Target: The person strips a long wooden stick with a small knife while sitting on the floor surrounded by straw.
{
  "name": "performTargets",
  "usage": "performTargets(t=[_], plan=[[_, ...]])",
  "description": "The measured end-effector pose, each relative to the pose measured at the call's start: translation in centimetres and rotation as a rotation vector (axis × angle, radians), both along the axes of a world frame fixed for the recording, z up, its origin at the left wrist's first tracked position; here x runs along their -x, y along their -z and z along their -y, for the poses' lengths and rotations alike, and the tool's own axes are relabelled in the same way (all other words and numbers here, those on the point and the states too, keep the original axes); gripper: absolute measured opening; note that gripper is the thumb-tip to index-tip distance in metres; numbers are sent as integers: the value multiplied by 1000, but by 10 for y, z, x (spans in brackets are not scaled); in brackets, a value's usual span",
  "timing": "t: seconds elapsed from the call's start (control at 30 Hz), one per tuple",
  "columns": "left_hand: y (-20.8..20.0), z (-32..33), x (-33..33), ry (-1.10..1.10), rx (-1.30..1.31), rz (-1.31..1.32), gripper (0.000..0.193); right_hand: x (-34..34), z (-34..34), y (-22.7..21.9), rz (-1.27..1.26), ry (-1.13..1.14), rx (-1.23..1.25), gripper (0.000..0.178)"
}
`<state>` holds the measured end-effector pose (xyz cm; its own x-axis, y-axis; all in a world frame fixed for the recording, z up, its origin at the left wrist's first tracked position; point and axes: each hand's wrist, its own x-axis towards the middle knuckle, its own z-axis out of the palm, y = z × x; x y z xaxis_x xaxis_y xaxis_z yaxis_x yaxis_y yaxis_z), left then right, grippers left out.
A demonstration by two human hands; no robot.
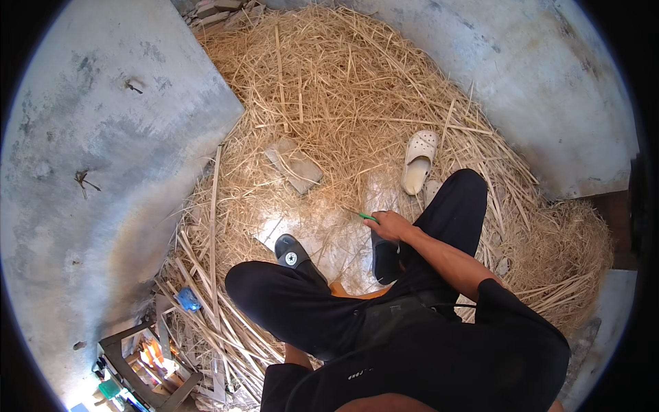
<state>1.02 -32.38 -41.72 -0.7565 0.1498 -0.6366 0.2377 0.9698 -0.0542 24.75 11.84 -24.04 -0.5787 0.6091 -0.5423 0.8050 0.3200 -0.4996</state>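
Note:
My right hand point(390, 224) is closed around a thin tool with a green handle point(367, 218). Its narrow tip points left and away over the straw-strewn floor, too small to tell whether it is a knife. Of my left arm only a bit of forearm point(297, 357) shows beside my left thigh; the hand itself is hidden behind the leg. A flat greyish-brown slab point(295, 165) lies on the straw beyond the tool. Right of it rests a cream clog point(419, 163), apart from my hand.
Loose straw and split strips point(322, 75) are heaped across the back and right. Long strips point(216, 233) lie at the left by a grey wall point(110, 151). A blue crumpled bag point(187, 299) and a wooden frame point(130, 367) are at lower left. Black slippers point(292, 254) are on my feet.

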Motion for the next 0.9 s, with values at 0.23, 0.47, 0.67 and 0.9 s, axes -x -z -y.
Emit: performTargets(t=[0.23, 0.47, 0.67, 0.9], plan=[[-13, 22, 2, -11, -5, -29, 39, 18, 1, 7, 18, -18, 7, 51], [-22, 35, 8, 9, -9, -31, 35, 12, -1, 16, 44, -1, 29, 52], [-17, 24, 25, 61, -61, -35, 32, 8, 0, 21, 12, 9, -27, 50], [-70, 40, 98, 165, -233, -176, 31, 19, -8, 6, 23, -1, 33, 54]])
